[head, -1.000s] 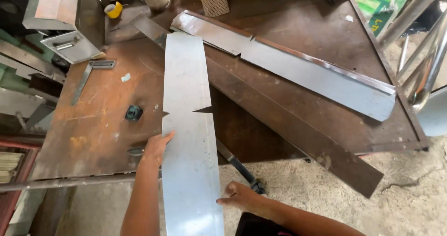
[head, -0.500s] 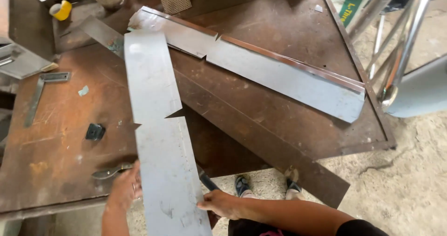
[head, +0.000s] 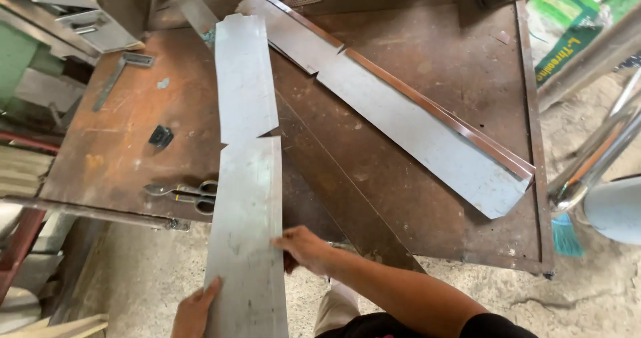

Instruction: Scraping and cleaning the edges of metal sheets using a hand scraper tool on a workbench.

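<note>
sheet strip [head: 246, 198] pulled nearer; both hands' grip unchanged.

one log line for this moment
left hand: grips metal strip near end | right hand: on strip's right edge | snips: table

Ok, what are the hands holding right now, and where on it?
Both hold the notched metal strip at its near end: left hand on the left edge, right hand gripping the right edge.
</note>
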